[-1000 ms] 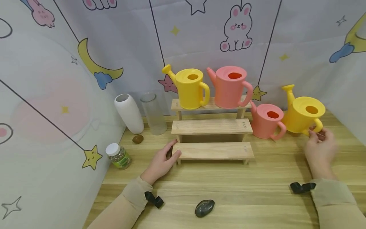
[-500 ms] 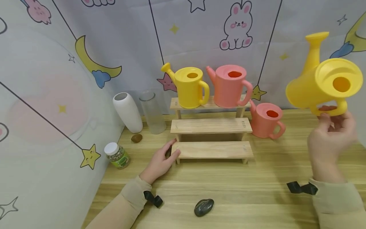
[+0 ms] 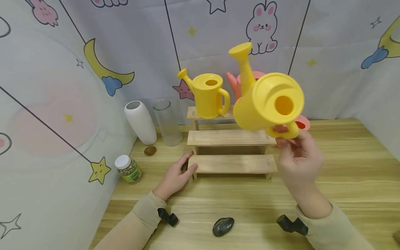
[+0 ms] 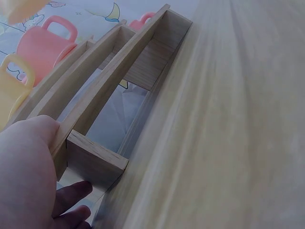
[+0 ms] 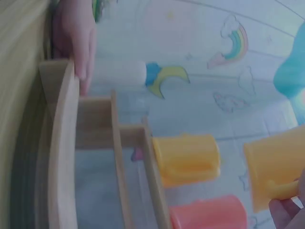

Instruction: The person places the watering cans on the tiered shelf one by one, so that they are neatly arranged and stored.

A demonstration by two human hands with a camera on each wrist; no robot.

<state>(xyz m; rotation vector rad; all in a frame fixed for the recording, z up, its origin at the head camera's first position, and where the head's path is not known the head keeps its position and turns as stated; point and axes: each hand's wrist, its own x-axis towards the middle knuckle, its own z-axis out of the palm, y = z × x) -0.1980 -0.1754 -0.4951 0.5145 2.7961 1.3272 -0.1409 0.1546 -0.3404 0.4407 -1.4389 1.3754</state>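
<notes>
We see the right hand point(image 3: 300, 158) has swung the yellow can point(image 3: 265, 104) left, now tipped above the stepped shelf point(image 3: 232, 164), fingers curled on its handle. Left hand point(image 3: 175, 177) unchanged, fingers relaxed vs. shelf end; wrist view shows thumb atop the plank.

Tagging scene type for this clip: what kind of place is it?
Likely a staged tabletop set, not a real room: a cartoon bunny-and-moon fabric backdrop encloses a wooden table with a three-step wooden display shelf. The right hand holds a yellow toy watering can.
</notes>
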